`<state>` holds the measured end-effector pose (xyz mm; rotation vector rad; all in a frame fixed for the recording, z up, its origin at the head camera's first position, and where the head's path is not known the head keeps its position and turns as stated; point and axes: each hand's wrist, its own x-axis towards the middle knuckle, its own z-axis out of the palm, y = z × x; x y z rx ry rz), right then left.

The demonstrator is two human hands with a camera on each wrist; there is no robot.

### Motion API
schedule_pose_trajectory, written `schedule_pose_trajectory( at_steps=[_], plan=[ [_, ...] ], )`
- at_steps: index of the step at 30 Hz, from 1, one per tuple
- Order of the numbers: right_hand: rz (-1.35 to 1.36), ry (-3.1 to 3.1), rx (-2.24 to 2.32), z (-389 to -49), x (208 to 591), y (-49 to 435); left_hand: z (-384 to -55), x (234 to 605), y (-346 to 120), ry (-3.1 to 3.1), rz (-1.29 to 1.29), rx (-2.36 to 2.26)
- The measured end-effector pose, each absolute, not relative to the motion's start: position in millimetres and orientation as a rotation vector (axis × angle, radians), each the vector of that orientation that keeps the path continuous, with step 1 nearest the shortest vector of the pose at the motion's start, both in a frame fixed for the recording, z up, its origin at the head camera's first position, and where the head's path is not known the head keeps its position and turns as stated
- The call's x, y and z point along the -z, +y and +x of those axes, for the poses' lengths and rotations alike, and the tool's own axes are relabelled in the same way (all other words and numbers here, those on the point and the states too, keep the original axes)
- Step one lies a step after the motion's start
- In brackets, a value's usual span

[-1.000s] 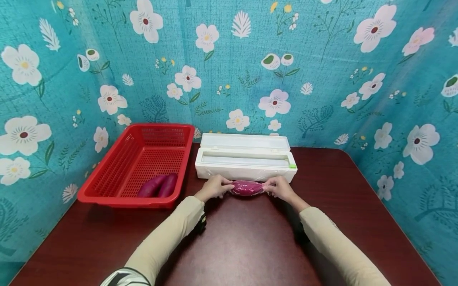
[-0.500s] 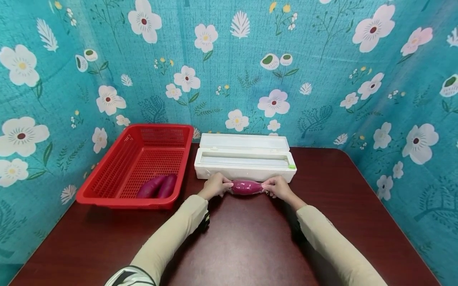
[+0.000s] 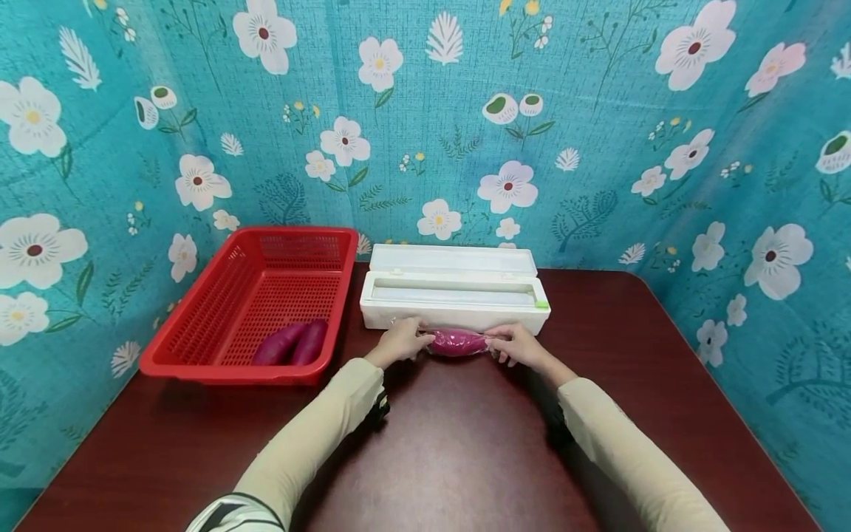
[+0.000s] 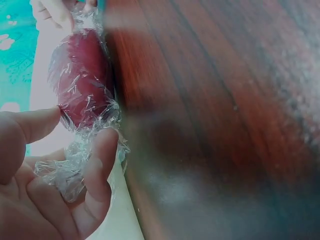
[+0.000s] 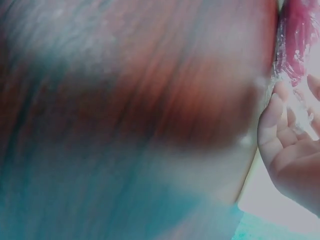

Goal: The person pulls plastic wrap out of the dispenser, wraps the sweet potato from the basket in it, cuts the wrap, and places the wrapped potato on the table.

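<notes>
A purple sweet potato [image 3: 457,342] wrapped in clear cling film lies crosswise just in front of the white film box [image 3: 452,318]. My left hand [image 3: 401,341] holds its left end. In the left wrist view the thumb touches the sweet potato [image 4: 84,75], and bent fingers lie around the bunched cling film [image 4: 75,172]. At the other end, my right hand [image 3: 517,345] holds the film tail between thumb and fingers. The right wrist view shows those curled fingers [image 5: 272,112] close beside the sweet potato [image 5: 298,35], partly cut off by the frame.
On the left stands a red perforated basket [image 3: 342,295] with two unwrapped sweet potatoes [image 3: 292,343] in it. The film box has its lid [image 3: 452,258] raised, and a green slider [image 3: 541,304] sits at its right end. A flowered curtain [image 3: 425,148] borders the dark table [image 3: 452,443].
The wrapped sweet potato and both hands have shifted very slightly toward the film box. The fingers of the right hand are a little more spread. The head view has tilted slightly.
</notes>
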<state>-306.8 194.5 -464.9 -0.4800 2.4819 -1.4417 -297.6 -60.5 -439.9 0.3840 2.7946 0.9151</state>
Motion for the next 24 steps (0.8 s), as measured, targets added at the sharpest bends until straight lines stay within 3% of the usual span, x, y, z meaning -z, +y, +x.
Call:
schedule_pose_trajectory(
  at_steps=[7,14,24],
  plan=[
    [-0.378,2.474,1.454,-305,462,202,-294,436,-59,2.809,0.364,-0.884],
    [0.09,2.69,1.372,-300,457,220,-292,429,-59,2.96,0.333,-0.744],
    [0.432,2.314,2.002,-300,456,228,-285,411,-53,3.193,0.319,-0.483]
  ],
)
